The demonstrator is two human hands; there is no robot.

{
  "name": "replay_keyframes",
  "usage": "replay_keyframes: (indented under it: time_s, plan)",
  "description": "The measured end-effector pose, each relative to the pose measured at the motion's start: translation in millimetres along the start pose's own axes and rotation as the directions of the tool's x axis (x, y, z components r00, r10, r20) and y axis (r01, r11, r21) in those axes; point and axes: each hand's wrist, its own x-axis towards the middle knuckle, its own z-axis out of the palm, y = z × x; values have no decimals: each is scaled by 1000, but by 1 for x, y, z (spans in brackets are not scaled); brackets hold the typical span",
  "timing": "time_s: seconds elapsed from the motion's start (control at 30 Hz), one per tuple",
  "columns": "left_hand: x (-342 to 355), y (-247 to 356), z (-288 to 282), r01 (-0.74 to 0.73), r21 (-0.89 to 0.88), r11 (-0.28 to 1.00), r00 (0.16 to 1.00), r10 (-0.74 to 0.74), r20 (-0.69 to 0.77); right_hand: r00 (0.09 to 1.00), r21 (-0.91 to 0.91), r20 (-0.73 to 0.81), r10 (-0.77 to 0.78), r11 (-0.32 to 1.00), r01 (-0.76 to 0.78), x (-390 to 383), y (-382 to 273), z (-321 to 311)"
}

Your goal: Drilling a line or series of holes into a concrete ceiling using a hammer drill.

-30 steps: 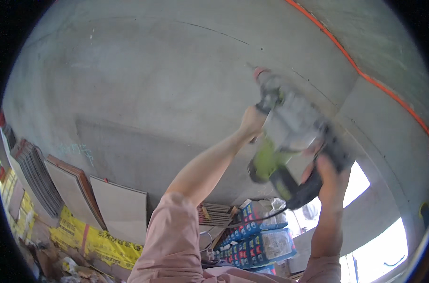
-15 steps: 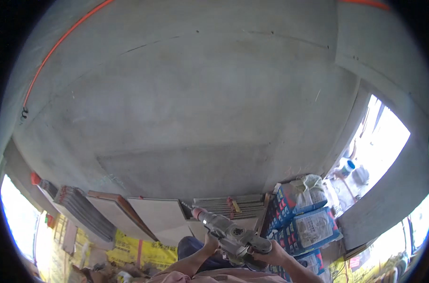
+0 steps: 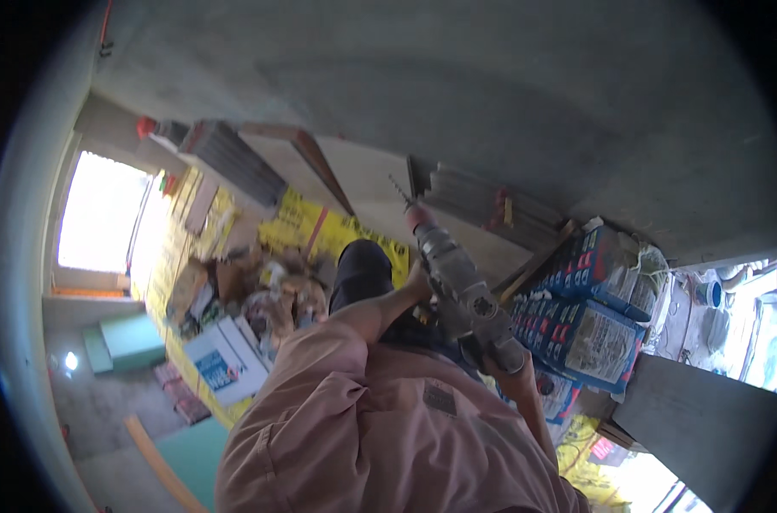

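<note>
1 grey power drill point(image 3: 458, 275), 1 spiral metal bit point(image 3: 398, 189), 2 bare hands point(image 3: 419, 282), at least 3 stacked blue sacks point(image 3: 589, 340).

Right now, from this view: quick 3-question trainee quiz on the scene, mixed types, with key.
1. Which hand is nearer the tip of the bit?
A) left
B) right
C) both equally near

2. True or false: the drill points back toward the wearer's shirt.

3. Fill in: the stacked bags to the right of the drill have mainly ____ sides.

Key:
1. A: the left hand is farther forward on the drill, the right hand at its rear.
2. False: it points away from the shirt.
3. Blue.
</note>
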Motion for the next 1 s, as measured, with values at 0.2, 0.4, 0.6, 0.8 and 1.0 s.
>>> replay_keyframes:
  time_s: [0.2, 0.4, 0.6, 0.8, 1.0]
  plan:
    - [-21, 6, 10, 66, 243, 968, 988, -30, -148, 1000, -52, -19, -2, 999, 1, -13, 5, 6]
    - [-37, 55, 29, 32, 59, 998, 981, -20, -194, 992, -409, -56, -117, 909, 84, -28, 2, 29]
    - [-43, 57, 14, -192, 54, 980, 977, 196, -85, 968, -708, -246, -47, 691, -146, -54, -15, 92]
    - [-45, 38, -20, -22, -229, 973, 990, 54, 133, 947, -612, -320, -20, 767, -190, -59, -27, 133]
    - [-68, 47, -57, -49, 87, 995, 997, 43, 70, 935, -345, -354, 30, 925, -160, -54, -2, 130]
